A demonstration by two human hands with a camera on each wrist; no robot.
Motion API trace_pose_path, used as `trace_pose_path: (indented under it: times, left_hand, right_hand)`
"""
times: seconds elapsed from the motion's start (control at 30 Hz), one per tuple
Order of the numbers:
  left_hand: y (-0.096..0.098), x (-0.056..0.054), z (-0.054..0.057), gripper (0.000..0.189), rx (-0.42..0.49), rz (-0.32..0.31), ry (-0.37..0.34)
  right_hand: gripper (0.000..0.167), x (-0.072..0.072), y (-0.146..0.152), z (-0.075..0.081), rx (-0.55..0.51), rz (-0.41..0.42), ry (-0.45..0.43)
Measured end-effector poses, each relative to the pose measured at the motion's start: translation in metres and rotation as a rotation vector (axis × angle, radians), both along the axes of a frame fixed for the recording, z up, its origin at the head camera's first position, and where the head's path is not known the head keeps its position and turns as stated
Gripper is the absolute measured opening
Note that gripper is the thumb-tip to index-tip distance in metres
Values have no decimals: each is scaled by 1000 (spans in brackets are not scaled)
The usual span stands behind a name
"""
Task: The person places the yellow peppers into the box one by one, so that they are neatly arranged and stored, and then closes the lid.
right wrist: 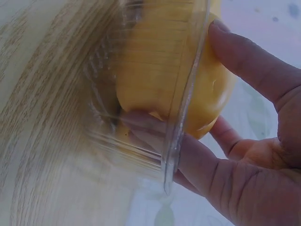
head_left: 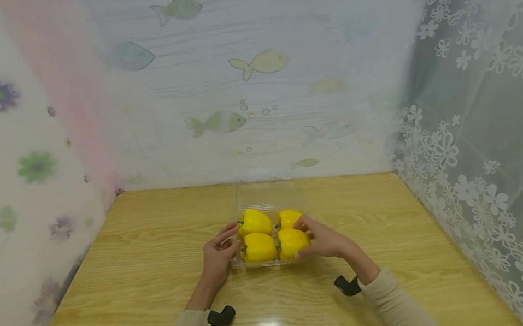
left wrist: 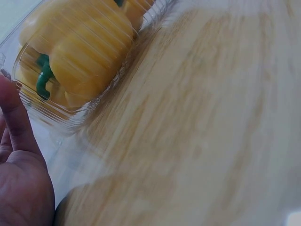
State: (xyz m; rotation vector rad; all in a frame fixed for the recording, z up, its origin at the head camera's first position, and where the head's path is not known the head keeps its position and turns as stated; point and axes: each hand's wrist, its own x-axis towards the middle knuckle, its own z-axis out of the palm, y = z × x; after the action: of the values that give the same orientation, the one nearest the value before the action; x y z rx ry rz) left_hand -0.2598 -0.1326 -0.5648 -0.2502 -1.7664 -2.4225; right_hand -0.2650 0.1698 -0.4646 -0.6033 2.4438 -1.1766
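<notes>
An open clear plastic clamshell container lies on the table with several yellow bell peppers with green stems in it, set in two rows. At its left side is my left hand, its extended fingers touching the rim near the rear-left pepper and front-left pepper. My right hand grips the front-right bell pepper, thumb and fingers spread around it. In the right wrist view, one finger shows through the clear wall beside that pepper. The rear-right pepper is partly hidden by my right fingers.
The container's clear lid lies folded back toward the rear wall. A wooden table extends around it. Patterned curtains enclose the back and sides. Black angled pieces sit at both of my cuffs.
</notes>
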Motion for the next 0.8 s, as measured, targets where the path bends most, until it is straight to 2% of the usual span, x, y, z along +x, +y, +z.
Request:
trace_pose_path:
  times: [0.4,0.57,0.8]
  left_hand:
    - [-2,1,1,40,-10,1,-13]
    - [-2,0,0,41,-13,-5,-2]
    - [-1,0,-1,41,-16,-8,16]
  right_hand:
    - [58,1,-7,1,45,-36,11]
    - [61,1,-6,0,28,-24,-9]
    - [54,-1,-3,-4,9,-30,-39]
